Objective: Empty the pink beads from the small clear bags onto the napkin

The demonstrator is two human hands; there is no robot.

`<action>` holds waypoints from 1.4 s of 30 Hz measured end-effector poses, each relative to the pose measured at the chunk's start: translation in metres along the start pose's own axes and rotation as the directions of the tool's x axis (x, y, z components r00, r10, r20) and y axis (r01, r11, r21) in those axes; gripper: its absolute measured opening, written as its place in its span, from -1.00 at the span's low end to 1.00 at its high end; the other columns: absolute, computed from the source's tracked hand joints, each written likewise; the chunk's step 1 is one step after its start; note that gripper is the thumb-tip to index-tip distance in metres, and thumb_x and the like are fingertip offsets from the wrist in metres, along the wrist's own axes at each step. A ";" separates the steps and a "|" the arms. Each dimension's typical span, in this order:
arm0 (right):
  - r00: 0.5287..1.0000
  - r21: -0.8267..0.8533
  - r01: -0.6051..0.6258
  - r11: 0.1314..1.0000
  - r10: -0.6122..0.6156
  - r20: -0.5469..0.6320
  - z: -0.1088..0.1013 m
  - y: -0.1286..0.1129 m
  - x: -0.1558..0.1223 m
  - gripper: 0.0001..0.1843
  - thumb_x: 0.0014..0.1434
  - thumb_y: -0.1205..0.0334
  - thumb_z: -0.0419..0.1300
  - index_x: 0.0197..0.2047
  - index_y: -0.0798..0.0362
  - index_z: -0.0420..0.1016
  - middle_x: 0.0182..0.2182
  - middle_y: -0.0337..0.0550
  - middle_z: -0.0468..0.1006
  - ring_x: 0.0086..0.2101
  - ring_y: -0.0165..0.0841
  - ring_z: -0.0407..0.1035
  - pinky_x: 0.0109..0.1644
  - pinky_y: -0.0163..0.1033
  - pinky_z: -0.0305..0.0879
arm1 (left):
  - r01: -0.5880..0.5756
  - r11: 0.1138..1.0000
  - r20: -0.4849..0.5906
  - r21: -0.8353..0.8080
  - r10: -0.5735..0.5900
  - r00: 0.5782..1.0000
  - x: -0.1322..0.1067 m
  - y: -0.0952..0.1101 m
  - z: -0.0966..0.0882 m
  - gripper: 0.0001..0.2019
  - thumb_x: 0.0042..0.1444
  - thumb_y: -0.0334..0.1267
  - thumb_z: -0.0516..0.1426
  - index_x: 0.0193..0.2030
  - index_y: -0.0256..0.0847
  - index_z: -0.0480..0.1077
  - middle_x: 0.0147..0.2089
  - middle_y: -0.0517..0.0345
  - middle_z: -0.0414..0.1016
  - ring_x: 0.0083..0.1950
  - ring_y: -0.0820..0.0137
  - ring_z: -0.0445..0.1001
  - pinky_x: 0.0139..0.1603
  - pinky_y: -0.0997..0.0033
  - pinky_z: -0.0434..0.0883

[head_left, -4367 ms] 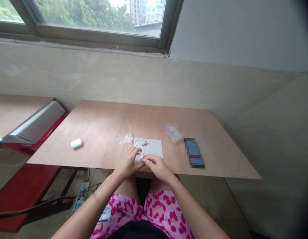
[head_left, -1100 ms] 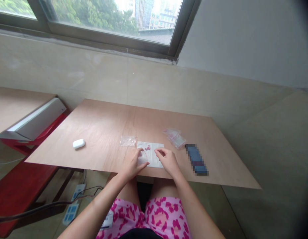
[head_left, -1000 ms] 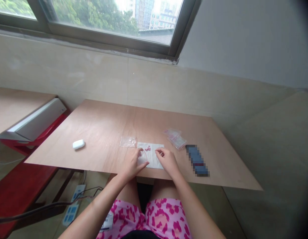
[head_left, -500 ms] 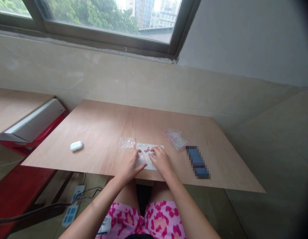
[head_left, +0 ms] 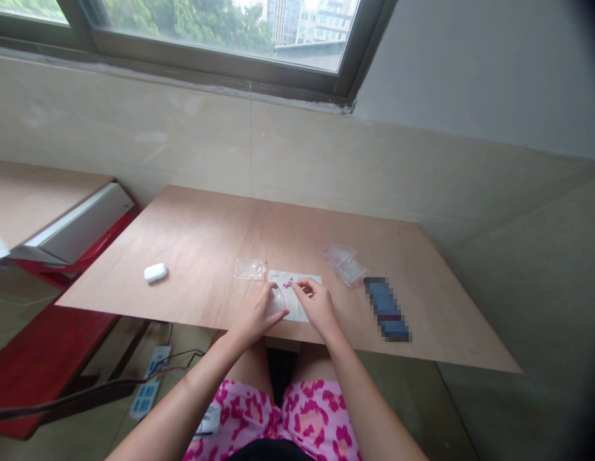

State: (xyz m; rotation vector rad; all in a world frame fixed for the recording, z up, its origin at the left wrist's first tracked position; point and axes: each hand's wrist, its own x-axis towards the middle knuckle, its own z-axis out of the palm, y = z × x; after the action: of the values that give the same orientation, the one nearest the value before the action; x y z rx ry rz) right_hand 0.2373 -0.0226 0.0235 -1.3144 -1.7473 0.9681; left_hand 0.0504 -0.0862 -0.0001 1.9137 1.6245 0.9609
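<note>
Over the cloth's near left part, the left hand grips a small bag, its mouth bowed wide; the right hand has its fingertips at the pink beads, any pinch unclear. With beads loose on the cloth and bags lying right of it, work looks unfinished.

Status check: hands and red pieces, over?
Left hand holds clear bag. Right hand at red pieces on white sheet, contact unclear. Loose bags apart, right of sheet.

Left hand holding bag, right hand by pink pieces
</note>
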 end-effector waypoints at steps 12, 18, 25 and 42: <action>0.993 -0.218 0.115 0.969 -0.119 -0.005 -0.005 0.016 0.005 -0.75 0.35 0.18 0.16 -0.13 0.04 0.67 -0.15 0.00 0.65 -0.18 -0.18 0.52 0.00 -0.11 0.44 | -0.010 1.000 -0.019 -0.008 0.010 1.000 0.001 0.000 -0.001 -0.45 0.17 -0.10 0.33 0.23 -0.15 0.26 -0.02 -0.01 0.49 0.00 0.11 0.51 0.05 0.07 0.46; 0.970 -0.448 0.239 0.862 -0.191 0.150 -0.003 0.028 0.002 -0.69 0.35 0.32 0.12 0.05 -0.03 0.63 -0.06 0.02 0.59 -0.03 -0.13 0.47 0.13 -0.08 0.40 | -0.002 1.000 0.003 0.005 0.002 1.000 0.002 0.002 -0.003 -0.44 0.17 -0.11 0.34 0.23 -0.16 0.25 -0.07 0.02 0.49 -0.03 0.11 0.52 0.02 0.08 0.46; 0.983 -0.452 0.183 0.873 -0.153 0.104 0.002 0.026 0.000 -0.79 0.34 0.29 0.16 -0.03 0.04 0.58 -0.10 0.03 0.59 -0.08 -0.13 0.49 0.06 -0.10 0.40 | 0.012 1.000 0.015 0.017 -0.012 1.000 0.002 0.003 -0.002 -0.44 0.16 -0.12 0.35 0.22 -0.18 0.27 -0.04 -0.01 0.50 -0.02 0.09 0.52 0.01 0.10 0.46; 0.994 -0.038 0.076 0.996 -0.072 0.083 0.007 -0.007 -0.004 -0.79 0.32 0.14 0.22 -0.22 0.02 0.66 -0.20 -0.07 0.67 -0.30 -0.25 0.52 -0.15 -0.21 0.41 | 0.018 1.000 -0.013 -0.005 -0.018 1.000 0.000 -0.003 0.004 -0.46 0.22 -0.09 0.29 0.25 -0.17 0.25 0.01 -0.05 0.51 0.02 0.08 0.54 0.04 0.07 0.46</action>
State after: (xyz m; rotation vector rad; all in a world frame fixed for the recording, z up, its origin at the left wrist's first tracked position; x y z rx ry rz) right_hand 0.2293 -0.0289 0.0257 -1.2420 -1.8734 0.9601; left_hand 0.0516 -0.0853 -0.0050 1.8898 1.6427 0.9708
